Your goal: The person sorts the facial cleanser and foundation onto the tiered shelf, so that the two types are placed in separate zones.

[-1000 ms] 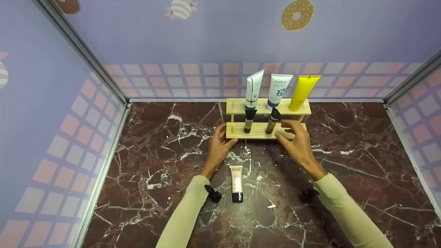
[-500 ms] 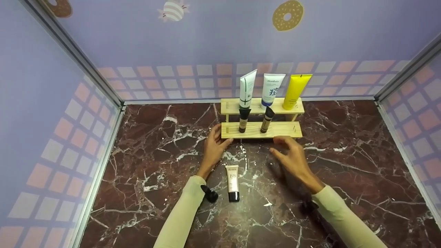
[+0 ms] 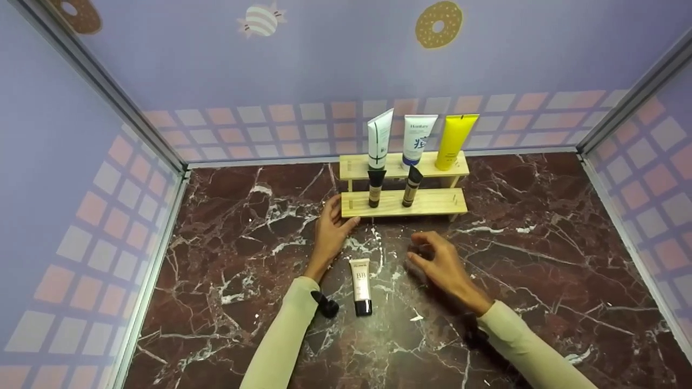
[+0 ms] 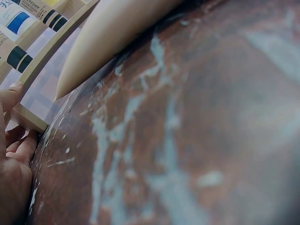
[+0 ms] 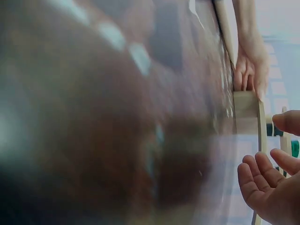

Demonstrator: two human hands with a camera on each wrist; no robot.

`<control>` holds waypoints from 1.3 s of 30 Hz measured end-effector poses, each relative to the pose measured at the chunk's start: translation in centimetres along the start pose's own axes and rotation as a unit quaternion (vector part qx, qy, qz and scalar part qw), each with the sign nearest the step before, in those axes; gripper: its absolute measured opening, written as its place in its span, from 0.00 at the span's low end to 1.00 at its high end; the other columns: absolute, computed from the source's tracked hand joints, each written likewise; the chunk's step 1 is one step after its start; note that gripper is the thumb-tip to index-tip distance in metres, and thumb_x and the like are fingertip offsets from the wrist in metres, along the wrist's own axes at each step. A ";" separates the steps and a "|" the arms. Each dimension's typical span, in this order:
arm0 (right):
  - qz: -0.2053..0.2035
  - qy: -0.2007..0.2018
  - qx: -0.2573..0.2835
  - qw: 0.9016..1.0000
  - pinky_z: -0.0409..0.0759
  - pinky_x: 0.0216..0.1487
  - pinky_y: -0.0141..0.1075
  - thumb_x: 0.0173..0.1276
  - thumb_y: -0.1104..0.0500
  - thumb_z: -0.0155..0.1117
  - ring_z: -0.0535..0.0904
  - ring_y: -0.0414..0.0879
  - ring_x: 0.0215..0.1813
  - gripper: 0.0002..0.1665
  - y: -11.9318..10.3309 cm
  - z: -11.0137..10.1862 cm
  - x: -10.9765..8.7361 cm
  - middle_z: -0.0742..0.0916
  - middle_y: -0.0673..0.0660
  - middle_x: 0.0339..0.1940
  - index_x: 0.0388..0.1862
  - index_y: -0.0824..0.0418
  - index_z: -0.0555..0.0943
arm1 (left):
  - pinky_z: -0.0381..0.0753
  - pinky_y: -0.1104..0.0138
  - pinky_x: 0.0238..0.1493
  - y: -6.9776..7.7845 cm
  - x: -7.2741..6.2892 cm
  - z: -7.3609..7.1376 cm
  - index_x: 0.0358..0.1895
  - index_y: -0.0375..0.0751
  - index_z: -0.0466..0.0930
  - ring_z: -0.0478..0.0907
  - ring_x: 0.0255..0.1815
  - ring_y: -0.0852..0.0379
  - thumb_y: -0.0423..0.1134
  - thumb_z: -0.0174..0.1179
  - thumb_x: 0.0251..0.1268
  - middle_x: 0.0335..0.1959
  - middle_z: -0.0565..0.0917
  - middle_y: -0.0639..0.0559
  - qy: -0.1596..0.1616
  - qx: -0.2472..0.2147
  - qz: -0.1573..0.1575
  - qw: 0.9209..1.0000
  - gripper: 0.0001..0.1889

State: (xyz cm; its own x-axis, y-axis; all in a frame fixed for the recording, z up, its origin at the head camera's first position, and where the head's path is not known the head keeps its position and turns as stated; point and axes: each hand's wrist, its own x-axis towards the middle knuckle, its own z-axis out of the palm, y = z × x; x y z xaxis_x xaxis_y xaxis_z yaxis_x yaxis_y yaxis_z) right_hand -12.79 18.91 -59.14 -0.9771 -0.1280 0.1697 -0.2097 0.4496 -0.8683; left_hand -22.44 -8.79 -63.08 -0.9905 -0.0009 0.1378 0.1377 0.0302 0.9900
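Note:
My left hand (image 3: pixel 330 232) grips the left end of a two-tier wooden rack (image 3: pixel 440 202); in the left wrist view the thumb lies on the shelf's edge and the fingers reach beneath it. Two small dark-capped cosmetic tubes, one on the left (image 3: pixel 376 189) and one in the middle (image 3: pixel 412 186), stand on the lower shelf. A beige BB cream tube (image 3: pixel 360 281) with a black cap lies on the table between my forearms. My right hand (image 3: pixel 443 265), fingers loosely bent with nothing in them, hovers in front of the rack, right of the BB cream.
On the upper shelf stand a white-and-green tube (image 3: pixel 380 140), a white tube with a blue cap (image 3: pixel 419 140) and a yellow tube (image 3: pixel 457 143). A patterned wall (image 3: pixel 292 70) rises right behind the rack. The table (image 3: pixel 243 216) is dark red marble.
My right hand has drawn back from the rack's lower shelf toward me, its fingers free. The left hand stays on the rack's end. The head view has shifted slightly.

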 end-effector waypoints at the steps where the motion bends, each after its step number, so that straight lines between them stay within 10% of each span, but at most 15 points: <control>1: -0.001 -0.008 -0.007 1.000 0.89 0.63 0.56 0.66 0.70 0.81 0.89 0.61 0.56 0.24 0.0 0.2 -0.1 0.91 0.66 0.56 0.61 0.71 0.85 | 0.81 0.50 0.76 0.0 0.0 0.0 0.82 0.35 0.67 0.77 0.77 0.38 0.29 0.76 0.70 0.77 0.77 0.32 0.001 0.000 -0.001 1.000 0.40; 26: -0.032 -0.143 -0.008 0.989 0.90 0.53 0.48 0.73 0.59 0.79 0.84 0.53 0.50 0.28 -1.9 4.9 -1.1 0.88 0.62 0.52 0.67 0.70 0.83 | 0.82 0.54 0.75 0.0 -0.2 -0.2 0.84 0.35 0.65 0.78 0.77 0.40 0.31 0.75 0.72 0.78 0.76 0.33 -0.007 0.004 0.007 1.000 0.41; 39: -0.053 -0.180 -0.090 0.978 0.83 0.70 0.59 0.66 0.50 0.85 0.81 0.61 0.65 0.39 -2.5 6.0 0.3 0.86 0.64 0.63 0.69 0.67 0.83 | 0.80 0.50 0.76 0.2 -0.2 -0.1 0.82 0.35 0.68 0.76 0.78 0.39 0.30 0.76 0.70 0.77 0.76 0.31 0.000 0.000 0.000 1.000 0.40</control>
State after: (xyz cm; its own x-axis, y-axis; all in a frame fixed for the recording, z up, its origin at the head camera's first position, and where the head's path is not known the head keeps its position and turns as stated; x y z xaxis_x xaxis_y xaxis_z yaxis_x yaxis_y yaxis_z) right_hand -12.39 12.45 -59.74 -0.8811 -0.4702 0.0514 -0.3435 0.5614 -0.7529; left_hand -22.21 -8.92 -62.94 -0.9904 -0.0014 0.1384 0.1383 0.0307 0.9899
